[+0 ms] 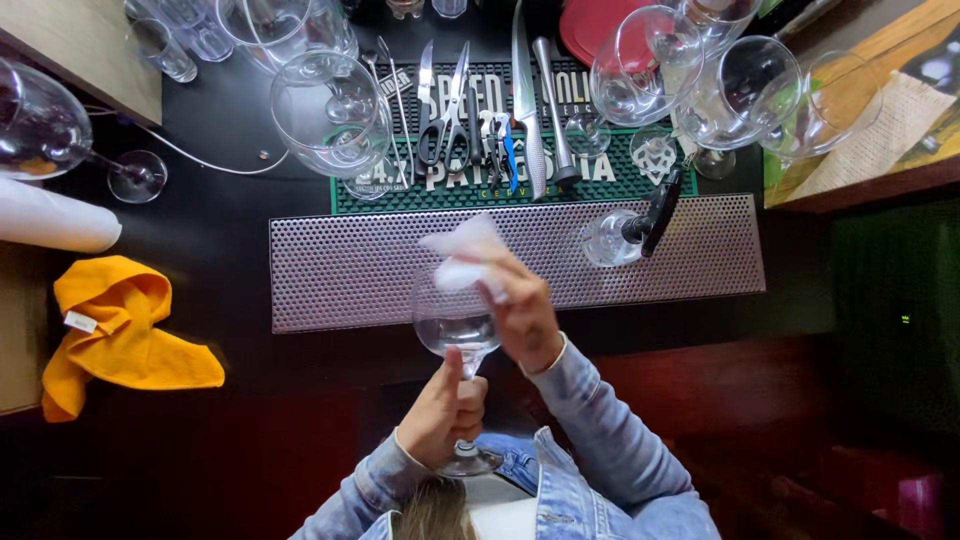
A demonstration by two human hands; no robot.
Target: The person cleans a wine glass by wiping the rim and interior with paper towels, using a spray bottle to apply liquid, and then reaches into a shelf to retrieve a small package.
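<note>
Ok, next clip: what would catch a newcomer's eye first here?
Centre frame, the left hand grips the stem of a clear wine glass while the right hand presses a white cloth into its bowl. A bright orange cloth lies crumpled at left, and more clear glasses crowd the far edge.

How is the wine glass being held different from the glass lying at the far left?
The held wine glass stands upright, gripped by the left hand at its stem, with the right hand pressing a white cloth into it. The far-left glass lies on its side, untouched. Both are clear stemmed glasses.
</note>
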